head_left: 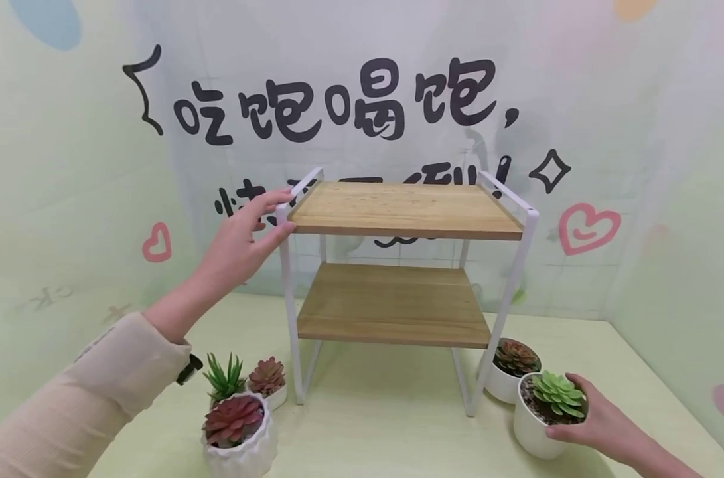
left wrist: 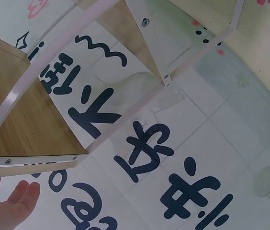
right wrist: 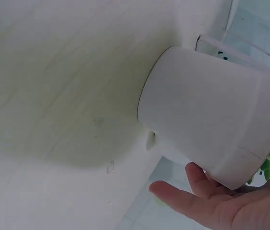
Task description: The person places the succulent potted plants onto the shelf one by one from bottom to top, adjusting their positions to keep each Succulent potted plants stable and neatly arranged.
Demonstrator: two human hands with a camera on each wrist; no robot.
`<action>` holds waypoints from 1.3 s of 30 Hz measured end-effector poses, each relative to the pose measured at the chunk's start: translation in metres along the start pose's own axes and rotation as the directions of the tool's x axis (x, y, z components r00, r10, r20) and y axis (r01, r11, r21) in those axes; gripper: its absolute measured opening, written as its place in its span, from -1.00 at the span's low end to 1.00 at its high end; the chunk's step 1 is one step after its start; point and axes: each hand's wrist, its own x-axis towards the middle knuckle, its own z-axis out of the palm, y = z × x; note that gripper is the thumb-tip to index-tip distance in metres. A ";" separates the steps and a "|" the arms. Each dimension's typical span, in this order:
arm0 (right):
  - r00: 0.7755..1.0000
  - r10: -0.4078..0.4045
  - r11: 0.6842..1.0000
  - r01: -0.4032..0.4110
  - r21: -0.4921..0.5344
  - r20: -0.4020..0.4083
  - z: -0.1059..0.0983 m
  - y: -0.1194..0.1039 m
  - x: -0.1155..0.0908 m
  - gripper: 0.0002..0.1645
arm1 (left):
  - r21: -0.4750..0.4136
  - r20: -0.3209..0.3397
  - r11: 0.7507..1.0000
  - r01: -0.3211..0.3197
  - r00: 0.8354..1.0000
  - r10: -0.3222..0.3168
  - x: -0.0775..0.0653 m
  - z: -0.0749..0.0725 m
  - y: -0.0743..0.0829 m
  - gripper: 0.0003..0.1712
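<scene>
A two-tier wooden shelf [head_left: 397, 209] with a white metal frame stands on the table. My left hand [head_left: 239, 232] touches its upper left front corner, thumb by the top board's edge and fingers at the side rail. In the left wrist view, fairly straight fingertips [left wrist: 25, 194] lie along the frame [left wrist: 34, 163]. At the lower right, my right hand [head_left: 606, 421] grips a white pot [head_left: 535, 428] holding a green succulent [head_left: 559, 395] by its rim. The right wrist view shows the pot's smooth side [right wrist: 207, 105] close over the table, with some fingers [right wrist: 192, 203] spread below it.
Behind that pot, a dark reddish succulent [head_left: 517, 357] in a white pot stands by the shelf's right leg. Left of the shelf are a red succulent [head_left: 233, 421] in a ribbed pot, a spiky green plant [head_left: 223, 378] and a small reddish succulent [head_left: 268, 376]. A printed backdrop [head_left: 362, 40] hangs behind.
</scene>
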 end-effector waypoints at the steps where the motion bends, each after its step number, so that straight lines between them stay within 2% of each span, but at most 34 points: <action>1: 1.000 0.005 1.000 -0.005 -0.003 -0.004 0.000 0.000 0.000 0.13 | -0.008 0.005 1.000 0.007 1.000 -0.007 0.000 0.000 0.001 -0.54; 10: 1.000 -0.009 0.999 0.008 0.043 0.021 0.000 0.002 -0.001 0.04 | -0.056 0.007 0.998 0.019 1.000 -0.019 -0.001 0.001 0.003 -0.56; 18: 1.000 -0.022 1.000 0.022 -0.013 0.013 -0.003 -0.002 0.000 0.01 | -0.082 0.001 0.997 0.013 1.000 -0.013 -0.001 0.002 0.001 -0.57; 24: 1.000 -0.009 0.999 0.010 -0.050 0.003 -0.004 -0.004 -0.002 0.03 | -0.098 0.025 0.995 0.030 0.999 -0.028 0.000 0.002 0.003 -0.58; 33: 1.000 -0.008 0.999 0.010 -0.050 0.027 -0.006 -0.010 -0.003 0.02 | -0.100 0.040 0.994 0.037 0.999 -0.033 0.000 0.003 0.002 -0.57; 39: 0.997 -0.073 0.995 0.075 -0.058 0.038 -0.006 -0.025 -0.007 -0.01 | -0.097 0.023 0.995 0.025 0.999 -0.023 0.000 0.003 0.001 -0.56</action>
